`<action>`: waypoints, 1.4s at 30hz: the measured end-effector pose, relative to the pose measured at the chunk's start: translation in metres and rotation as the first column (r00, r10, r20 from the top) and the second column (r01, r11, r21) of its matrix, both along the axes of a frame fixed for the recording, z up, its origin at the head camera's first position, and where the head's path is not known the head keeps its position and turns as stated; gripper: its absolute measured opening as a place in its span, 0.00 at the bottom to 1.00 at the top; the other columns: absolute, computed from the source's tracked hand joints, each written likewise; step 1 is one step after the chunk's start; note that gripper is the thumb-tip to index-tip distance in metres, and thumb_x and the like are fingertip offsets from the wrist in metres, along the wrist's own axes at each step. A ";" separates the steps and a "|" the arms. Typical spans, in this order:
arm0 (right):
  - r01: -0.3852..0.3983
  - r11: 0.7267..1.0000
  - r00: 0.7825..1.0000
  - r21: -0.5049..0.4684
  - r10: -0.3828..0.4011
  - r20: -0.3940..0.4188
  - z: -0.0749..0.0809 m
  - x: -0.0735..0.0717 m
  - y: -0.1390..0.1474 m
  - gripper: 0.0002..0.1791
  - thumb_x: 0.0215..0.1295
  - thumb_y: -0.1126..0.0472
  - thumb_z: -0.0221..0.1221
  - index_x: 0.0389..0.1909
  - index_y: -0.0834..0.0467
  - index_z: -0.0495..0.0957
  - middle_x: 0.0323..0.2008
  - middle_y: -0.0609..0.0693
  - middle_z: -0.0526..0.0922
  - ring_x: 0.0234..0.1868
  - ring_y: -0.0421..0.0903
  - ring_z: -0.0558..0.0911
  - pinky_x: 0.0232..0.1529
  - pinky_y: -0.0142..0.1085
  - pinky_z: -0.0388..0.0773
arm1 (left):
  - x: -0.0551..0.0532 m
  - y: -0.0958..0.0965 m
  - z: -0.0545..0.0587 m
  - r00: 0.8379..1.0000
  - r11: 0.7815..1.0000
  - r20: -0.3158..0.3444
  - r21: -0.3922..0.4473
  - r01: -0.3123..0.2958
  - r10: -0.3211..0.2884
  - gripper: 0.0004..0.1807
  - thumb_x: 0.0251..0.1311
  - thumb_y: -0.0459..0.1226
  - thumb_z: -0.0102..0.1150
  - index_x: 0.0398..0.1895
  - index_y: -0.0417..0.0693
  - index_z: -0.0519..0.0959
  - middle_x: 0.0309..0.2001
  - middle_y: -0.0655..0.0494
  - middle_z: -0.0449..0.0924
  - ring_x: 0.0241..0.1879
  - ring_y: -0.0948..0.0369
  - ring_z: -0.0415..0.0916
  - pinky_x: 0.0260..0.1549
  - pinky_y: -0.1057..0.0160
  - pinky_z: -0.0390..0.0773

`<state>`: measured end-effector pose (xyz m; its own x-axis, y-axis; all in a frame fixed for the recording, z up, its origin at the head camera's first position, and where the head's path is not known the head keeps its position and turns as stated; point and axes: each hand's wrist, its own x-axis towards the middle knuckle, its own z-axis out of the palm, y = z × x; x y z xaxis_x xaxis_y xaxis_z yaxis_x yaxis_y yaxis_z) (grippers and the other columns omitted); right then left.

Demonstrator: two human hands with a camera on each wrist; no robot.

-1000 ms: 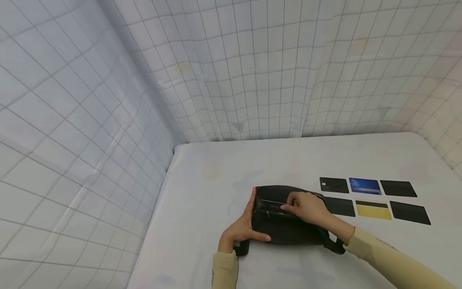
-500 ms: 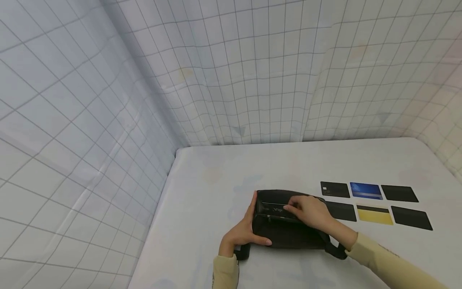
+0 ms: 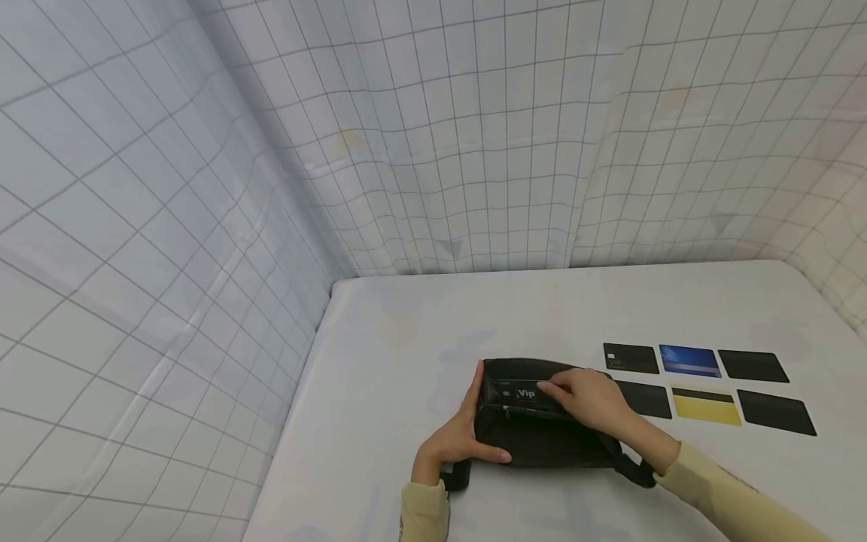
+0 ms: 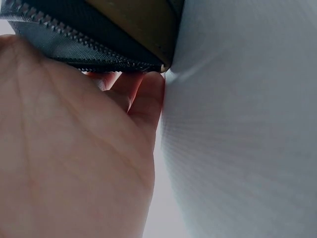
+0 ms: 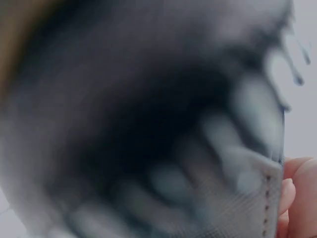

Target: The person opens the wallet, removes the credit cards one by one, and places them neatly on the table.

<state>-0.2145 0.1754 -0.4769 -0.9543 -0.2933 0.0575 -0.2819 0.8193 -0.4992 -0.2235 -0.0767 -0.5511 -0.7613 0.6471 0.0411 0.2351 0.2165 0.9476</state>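
Note:
A black zip wallet [image 3: 552, 446] lies unzipped on the white table in the head view. My left hand [image 3: 452, 436] holds its left end, thumb on the near side and fingers along the far edge. In the left wrist view, the zip teeth of the wallet [image 4: 94, 44] run above the palm. My right hand [image 3: 596, 403] is over the wallet's opening and pinches a black card [image 3: 524, 394] lettered "Vip", partly inside an inner pocket. Blurred dark leather of the wallet [image 5: 237, 213] fills most of the right wrist view, so the right fingertips are hidden there.
Right of the wallet, several cards lie in two rows: a black VIP card [image 3: 630, 357], a blue card [image 3: 689, 360], a yellow card [image 3: 707, 406] and plain black ones [image 3: 753, 366]. A black strap [image 3: 634, 472] trails at the wallet's right. Gridded white cloth [image 3: 460, 150] hangs behind the table.
The Vip card shows more of its lettering above the pocket, and the right thumb has shifted slightly to the right. My left hand keeps its hold. The head view has tilted up slightly.

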 end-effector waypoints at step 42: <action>-0.015 0.987 0.996 -0.158 0.029 0.085 0.013 0.010 0.021 0.22 0.71 0.44 0.43 0.22 0.51 0.70 0.12 0.41 0.69 0.13 0.38 0.67 0.19 0.32 0.66 | 0.001 0.000 0.003 1.000 0.999 0.013 -0.036 -0.013 0.014 0.71 0.38 0.55 0.73 0.70 0.72 0.22 0.71 0.69 0.18 0.72 0.56 0.24 0.62 0.36 0.45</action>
